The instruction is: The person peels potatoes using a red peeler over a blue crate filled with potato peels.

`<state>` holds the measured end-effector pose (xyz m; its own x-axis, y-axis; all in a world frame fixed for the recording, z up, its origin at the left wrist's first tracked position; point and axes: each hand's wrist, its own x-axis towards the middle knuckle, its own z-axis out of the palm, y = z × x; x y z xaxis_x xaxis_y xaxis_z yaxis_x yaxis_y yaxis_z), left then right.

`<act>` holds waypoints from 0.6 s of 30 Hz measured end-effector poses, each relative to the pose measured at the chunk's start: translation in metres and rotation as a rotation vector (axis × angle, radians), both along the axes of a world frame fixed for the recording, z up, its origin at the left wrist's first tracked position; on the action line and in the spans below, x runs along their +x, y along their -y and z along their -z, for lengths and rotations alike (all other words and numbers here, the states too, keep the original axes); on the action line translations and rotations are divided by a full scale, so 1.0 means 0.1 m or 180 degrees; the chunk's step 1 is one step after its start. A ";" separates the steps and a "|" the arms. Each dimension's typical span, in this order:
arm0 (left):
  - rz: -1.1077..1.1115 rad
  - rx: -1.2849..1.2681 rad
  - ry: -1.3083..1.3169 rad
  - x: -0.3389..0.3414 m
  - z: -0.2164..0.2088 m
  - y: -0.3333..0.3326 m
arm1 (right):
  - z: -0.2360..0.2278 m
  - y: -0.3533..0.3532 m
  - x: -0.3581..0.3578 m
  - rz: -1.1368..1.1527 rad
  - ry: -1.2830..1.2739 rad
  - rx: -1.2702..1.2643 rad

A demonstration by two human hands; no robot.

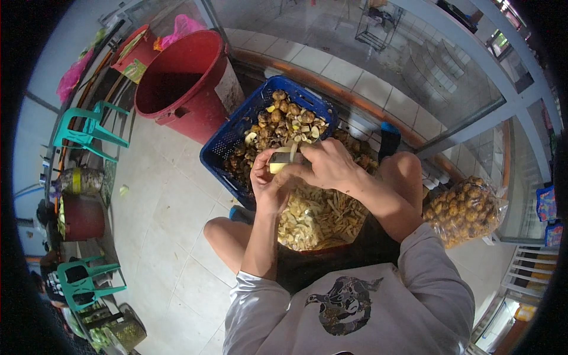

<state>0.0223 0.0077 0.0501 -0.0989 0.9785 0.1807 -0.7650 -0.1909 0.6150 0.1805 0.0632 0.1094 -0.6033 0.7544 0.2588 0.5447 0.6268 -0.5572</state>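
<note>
Above a heap of pale cut potato strips [319, 220], both my hands come together. My left hand [269, 184] is closed around a potato [276, 168] whose pale yellow flesh shows. My right hand [328, 164] has its fingers closed at a flat grey blade [286, 157] lying against the potato; the handle is hidden, so the knife's exact kind is unclear. Just beyond my hands stands a blue plastic crate [214, 137] holding brown potatoes [278, 115] and pale cut pieces. The strips lie between my legs, and their container is mostly hidden.
A large red bin [204, 89] stands beyond the crate to the left. At right, a clear plastic bag of potatoes [464, 210] rests by my knee. Green plastic chairs [89, 127] line the far left of the tiled floor [160, 213]. A glass partition [414, 83] runs along the back.
</note>
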 end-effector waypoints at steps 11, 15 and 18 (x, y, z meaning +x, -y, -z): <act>0.0116 -0.0127 0.0219 0.00 0.06 0.01 | -0.02 -0.11 0.07 0.0102 -0.0443 -0.0617; 0.0190 0.0088 0.0142 -0.05 0.16 -0.02 | -0.03 -0.09 0.05 -0.0072 -0.0547 -0.0289; 0.0206 0.0173 -0.0014 -0.04 0.12 -0.01 | -0.01 -0.08 0.04 -0.0012 -0.0549 -0.0410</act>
